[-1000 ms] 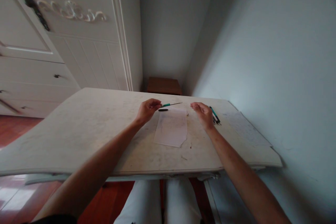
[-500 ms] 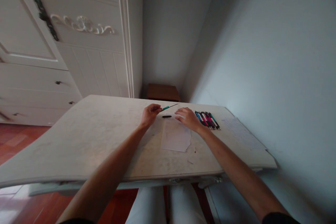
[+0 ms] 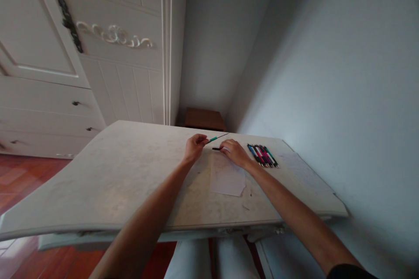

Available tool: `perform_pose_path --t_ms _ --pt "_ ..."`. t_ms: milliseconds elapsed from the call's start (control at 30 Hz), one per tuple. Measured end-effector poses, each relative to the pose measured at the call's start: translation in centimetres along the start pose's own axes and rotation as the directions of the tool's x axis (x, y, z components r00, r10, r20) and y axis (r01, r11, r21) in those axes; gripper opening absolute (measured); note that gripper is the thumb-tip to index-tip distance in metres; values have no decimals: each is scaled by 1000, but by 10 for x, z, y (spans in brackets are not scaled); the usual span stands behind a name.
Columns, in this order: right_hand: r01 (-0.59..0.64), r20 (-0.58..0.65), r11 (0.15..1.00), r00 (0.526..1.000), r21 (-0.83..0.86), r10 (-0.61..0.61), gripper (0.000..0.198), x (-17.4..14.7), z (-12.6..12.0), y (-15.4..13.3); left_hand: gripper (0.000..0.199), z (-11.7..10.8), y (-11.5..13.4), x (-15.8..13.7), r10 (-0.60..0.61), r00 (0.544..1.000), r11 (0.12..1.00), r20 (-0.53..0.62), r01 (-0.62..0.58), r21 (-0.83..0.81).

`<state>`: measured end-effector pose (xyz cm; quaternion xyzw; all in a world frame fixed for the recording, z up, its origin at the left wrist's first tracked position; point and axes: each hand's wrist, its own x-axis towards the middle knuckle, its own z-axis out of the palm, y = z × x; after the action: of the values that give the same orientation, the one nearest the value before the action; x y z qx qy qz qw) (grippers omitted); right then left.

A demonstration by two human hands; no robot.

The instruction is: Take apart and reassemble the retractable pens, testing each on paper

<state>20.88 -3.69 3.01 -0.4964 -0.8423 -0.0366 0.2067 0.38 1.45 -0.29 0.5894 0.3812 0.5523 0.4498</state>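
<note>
My left hand (image 3: 195, 146), above the far middle of the table, pinches a teal pen part (image 3: 213, 139). A thin dark refill (image 3: 224, 134) sticks out of it toward the upper right. Just to the right, my right hand (image 3: 233, 151) is closed on one end of a short black pen piece (image 3: 216, 148); its other end shows left of the fingertips. Beneath and in front of the right hand lies a sheet of white paper (image 3: 228, 178). Beyond my right wrist, several pens (image 3: 262, 155) in blue, pink, black and green lie side by side in a row.
The white table (image 3: 140, 174) has a worn, stained top. A written-on sheet (image 3: 304, 170) lies along its right edge by the wall (image 3: 343, 96). Small scraps (image 3: 246, 207) lie near the front edge. A white cabinet (image 3: 127, 91) stands behind left, a brown wooden box (image 3: 204, 117) behind the table.
My right hand has moved down and left onto the black pen piece and closed on it. My left hand keeps hold of the teal pen part. The camera view has shifted slightly.
</note>
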Motion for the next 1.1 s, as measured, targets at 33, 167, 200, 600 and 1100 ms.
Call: perform_pose_path --t_ms 33,167,200,600,1100 --pt "-30 -26 999 999 27 31 12 -6 -2 2 16 0 0 0 6 1000 1000 -2 -6 12" --pt "-186 -157 949 960 256 231 18 -34 -12 18 14 0 -1 1 50 999 995 -7 -49 83" --pt "-216 -204 921 935 325 291 21 -40 -14 24 13 0 -2 1 62 998 993 -2 -61 98" --pt "-242 -298 802 839 546 456 29 -51 -22 60 11 1 2 -3 146 983 945 109 -171 279" --pt "-205 -305 810 853 550 423 24 -55 -15 52 12 2 10 -7 105 980 941 167 -153 303"
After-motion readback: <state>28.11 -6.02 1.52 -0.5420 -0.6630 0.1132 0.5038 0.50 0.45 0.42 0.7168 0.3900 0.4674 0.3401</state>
